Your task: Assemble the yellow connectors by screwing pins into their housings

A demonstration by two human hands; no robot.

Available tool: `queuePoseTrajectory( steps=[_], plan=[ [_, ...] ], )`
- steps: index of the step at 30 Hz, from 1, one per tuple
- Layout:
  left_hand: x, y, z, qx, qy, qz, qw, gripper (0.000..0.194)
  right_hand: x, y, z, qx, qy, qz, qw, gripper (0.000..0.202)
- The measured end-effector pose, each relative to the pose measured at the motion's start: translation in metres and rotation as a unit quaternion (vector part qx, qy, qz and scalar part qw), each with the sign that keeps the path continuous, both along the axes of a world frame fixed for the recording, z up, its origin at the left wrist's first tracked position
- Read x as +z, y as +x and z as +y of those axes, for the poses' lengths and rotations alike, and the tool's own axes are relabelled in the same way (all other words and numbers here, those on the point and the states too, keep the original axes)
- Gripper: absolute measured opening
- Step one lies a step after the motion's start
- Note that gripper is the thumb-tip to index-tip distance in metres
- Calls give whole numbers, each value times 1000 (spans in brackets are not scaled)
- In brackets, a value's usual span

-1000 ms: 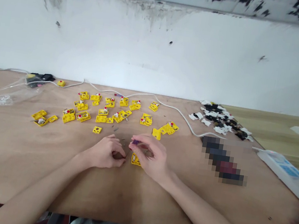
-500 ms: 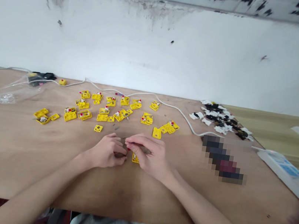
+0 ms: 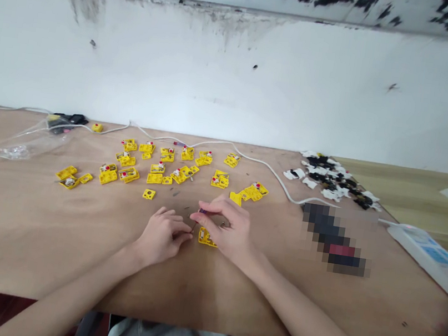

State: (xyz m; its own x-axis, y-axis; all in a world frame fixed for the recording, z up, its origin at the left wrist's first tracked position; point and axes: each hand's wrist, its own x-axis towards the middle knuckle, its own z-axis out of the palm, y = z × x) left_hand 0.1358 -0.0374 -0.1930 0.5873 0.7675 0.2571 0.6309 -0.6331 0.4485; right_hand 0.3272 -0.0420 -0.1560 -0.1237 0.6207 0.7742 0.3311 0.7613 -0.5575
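My right hand [image 3: 228, 230] pinches a small screwdriver [image 3: 202, 211] between thumb and fingers; its dark handle end shows above the fingertips and a thin shaft slants down to the left. My left hand [image 3: 164, 236] rests on the table with thumb and forefinger pressed together at the lower end of that shaft. What those fingertips hold, if anything, is too small to make out. Partly under my right hand lies an open yellow plastic case [image 3: 205, 236] with small parts inside. A yellow cover piece [image 3: 149, 194] lies beyond my left hand.
Several open yellow cases [image 3: 155, 178] with red and white parts spread across the table behind my hands. A white cable [image 3: 266, 164] runs along the back. At right are a black-and-white pile [image 3: 329, 178], a pixelated dark object [image 3: 331, 237] and a power strip [image 3: 426, 251]. A plastic bag [image 3: 29, 144] lies left.
My right hand has turned the screwdriver so its shaft now points down toward my left fingertips. My left hand has shifted slightly, and more of the yellow case shows. The camera view has tilted a little.
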Motion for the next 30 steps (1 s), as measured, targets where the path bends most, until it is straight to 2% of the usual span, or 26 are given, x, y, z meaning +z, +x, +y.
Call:
queuePoseTrajectory(
  steps=[4, 9, 17, 22, 25, 30],
  plan=[
    [-6, 6, 1, 1, 26, -31, 999, 19, -3, -2, 0, 10, -2, 13, 1000, 18],
    [-11, 10, -1, 3, 72, -44, 996, 22, 3, -4, -3, 0, -41, 9, 999, 12],
    [-16, 15, -9, 23, 131, -15, 991, 22, 10, 6, -6, 73, -78, -25, 994, 17],
    [-18, 15, -10, 29, 136, -19, 990, 23, 10, 7, -6, 121, -102, -61, 986, 25],
    [-18, 13, -9, 28, 129, -24, 991, 24, 8, 8, -6, 109, -75, -34, 991, 20],
    [-16, 11, -8, 25, 118, -9, 993, 24, 6, 10, -8, 103, -109, -47, 988, 26]
  ],
)
